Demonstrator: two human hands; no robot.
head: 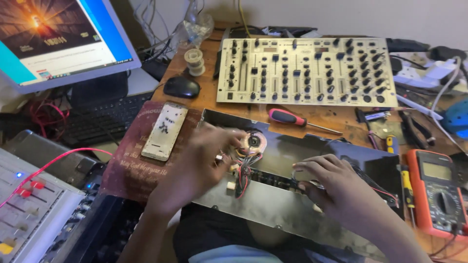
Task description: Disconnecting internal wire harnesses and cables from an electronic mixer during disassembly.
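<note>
Open grey metal chassis (292, 146) at the bench's front edge. Left hand (197, 168), blurred, fingers curled, apparently pinching wires beside the copper toroid coil (253, 142). Right hand (336, 187) rests inside, fingers bent, grip unclear.

The left hand (195, 168) was motion-blurred, both hands hid parts of the open chassis (292, 151), and the monitor (58, 39) was cropped.

Two screwdrivers (297, 119), one multimeter (438, 192)
</note>
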